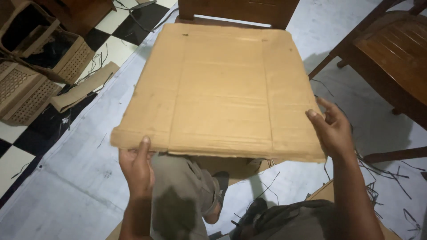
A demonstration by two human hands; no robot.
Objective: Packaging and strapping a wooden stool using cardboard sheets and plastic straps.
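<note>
Cardboard sheet [222, 84] — flat, creased, tan — is held level above the lap, left hand [137, 166] gripping its near edge, right hand [332, 129] clasping the right corner. Below lies a pale floor covering [71, 178] strewn with dark strips [382, 178]; checkered tiles [18, 146], woven baskets [26, 75] and wooden chairs [391, 53] surround it.

Around us we see a dark wooden chair [391, 58] at the right, its slatted seat over a pale grey floor sheet [75, 178], and the back of another wooden chair [235, 11] at the top. Woven rattan baskets [31, 66] sit at the left on black-and-white checkered tiles [13, 151], with a rolled strip of cardboard [82, 89] just beside them. Thin dark strands [382, 178] lie scattered across the sheet at the lower right.
</note>
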